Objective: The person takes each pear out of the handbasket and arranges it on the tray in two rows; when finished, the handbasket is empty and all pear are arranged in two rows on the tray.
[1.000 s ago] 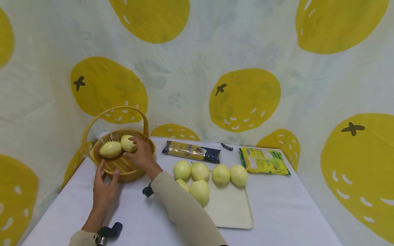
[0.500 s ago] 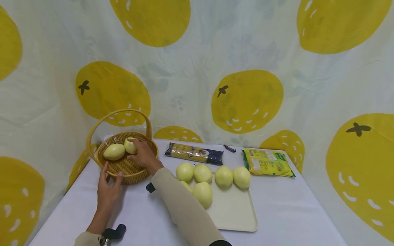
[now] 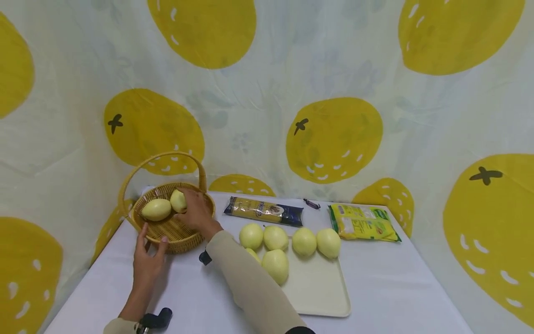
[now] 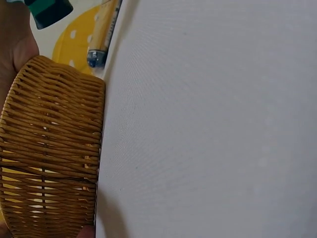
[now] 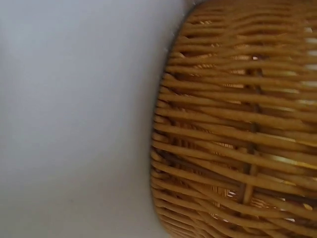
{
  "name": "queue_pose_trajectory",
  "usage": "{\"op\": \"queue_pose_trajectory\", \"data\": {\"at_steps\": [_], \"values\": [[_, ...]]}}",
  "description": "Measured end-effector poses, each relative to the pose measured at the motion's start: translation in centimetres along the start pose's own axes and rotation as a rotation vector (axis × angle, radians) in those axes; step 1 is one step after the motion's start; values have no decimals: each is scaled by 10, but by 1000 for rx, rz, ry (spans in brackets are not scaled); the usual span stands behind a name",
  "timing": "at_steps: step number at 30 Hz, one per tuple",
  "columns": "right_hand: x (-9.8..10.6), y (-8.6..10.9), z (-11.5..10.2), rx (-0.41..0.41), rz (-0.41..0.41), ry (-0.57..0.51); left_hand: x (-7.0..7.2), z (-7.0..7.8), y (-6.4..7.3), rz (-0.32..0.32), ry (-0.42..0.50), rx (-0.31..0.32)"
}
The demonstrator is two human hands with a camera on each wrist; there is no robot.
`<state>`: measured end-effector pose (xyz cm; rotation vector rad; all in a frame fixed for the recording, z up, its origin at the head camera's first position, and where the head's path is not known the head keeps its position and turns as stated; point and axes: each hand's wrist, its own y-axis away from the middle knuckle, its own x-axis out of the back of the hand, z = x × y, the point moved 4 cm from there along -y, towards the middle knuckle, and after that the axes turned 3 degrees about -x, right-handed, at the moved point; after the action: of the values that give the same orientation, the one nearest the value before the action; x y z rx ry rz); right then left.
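Note:
In the head view a round wicker basket [image 3: 180,245] with a tall arched handle stands at the back left of the table. Two pale yellow pears lie inside it. My right hand [image 3: 197,211] reaches over the near right rim and holds the right-hand pear [image 3: 178,201] between thumb and fingers. Beside it the left-hand pear [image 3: 156,210] rests on its side. My left hand [image 3: 147,262] touches the basket's near left side, index finger up at the rim and thumb spread apart. The wicker wall [image 4: 54,134] fills the left of the left wrist view; the right wrist view shows wicker too [image 5: 237,119].
Several pale yellow pears [image 3: 304,241] sit on a cream tray [image 3: 321,292] right of the right forearm. Behind lie a spaghetti packet [image 3: 263,211], a small dark wrapped item [image 3: 311,204] and a yellow-green packet [image 3: 364,222]. A lemon-print cloth [image 3: 250,102] hangs behind the table.
The head view has shifted slightly. My right hand stays at the right-hand pear, its fingers now covering more of it. The left hand stays at the basket's near side.

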<state>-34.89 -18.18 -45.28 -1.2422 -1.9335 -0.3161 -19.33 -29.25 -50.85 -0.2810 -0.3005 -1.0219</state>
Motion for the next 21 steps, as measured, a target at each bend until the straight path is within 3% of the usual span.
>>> {"op": "queue_pose_trajectory", "data": {"at_steps": [4, 7, 10, 15, 17, 21], "values": [[-2, -4, 3, -15, -82, -40, -2, 1, 1, 4, -4, -2], [-4, -6, 6, -23, -96, -47, -3, 2, 2, 3, -9, -1], [-1, -6, 8, -32, -11, -44, -5, 2, 4, -7, -12, 2], [8, -4, 11, -62, 211, -84, -4, 2, 3, 0, -1, 2], [9, -4, 9, -61, 224, -83, -2, 1, 1, 5, 5, -2], [4, -3, 5, -24, 122, -7, 0, -1, 0, 2, -1, -12]]}}
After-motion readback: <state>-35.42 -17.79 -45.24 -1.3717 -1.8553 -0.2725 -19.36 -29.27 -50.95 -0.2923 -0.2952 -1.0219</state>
